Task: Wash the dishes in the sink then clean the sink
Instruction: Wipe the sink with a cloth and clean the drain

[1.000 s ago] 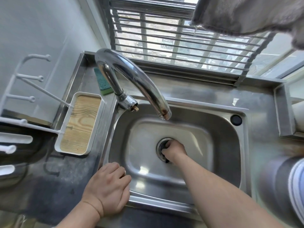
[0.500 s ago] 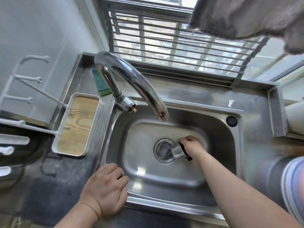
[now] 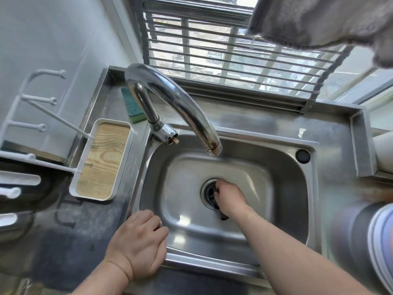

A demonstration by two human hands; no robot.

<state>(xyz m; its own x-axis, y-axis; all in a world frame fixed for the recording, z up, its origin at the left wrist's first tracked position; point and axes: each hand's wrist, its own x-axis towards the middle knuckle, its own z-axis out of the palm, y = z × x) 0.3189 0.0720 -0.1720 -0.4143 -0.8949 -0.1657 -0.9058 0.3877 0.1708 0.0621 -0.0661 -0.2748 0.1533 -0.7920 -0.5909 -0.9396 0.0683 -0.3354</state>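
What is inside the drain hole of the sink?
The right hand reaches into the drain, its fingers on something dark there. Only the metal ring and a dark gap show. The hand covers the rest, so what it holds cannot be made out.

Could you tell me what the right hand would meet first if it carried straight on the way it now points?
Most likely the drain opening: the right hand points into it.

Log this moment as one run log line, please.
stage: sink cleaning | right hand: at drain, holding dark item | left hand: resting on sink rim | faucet: off
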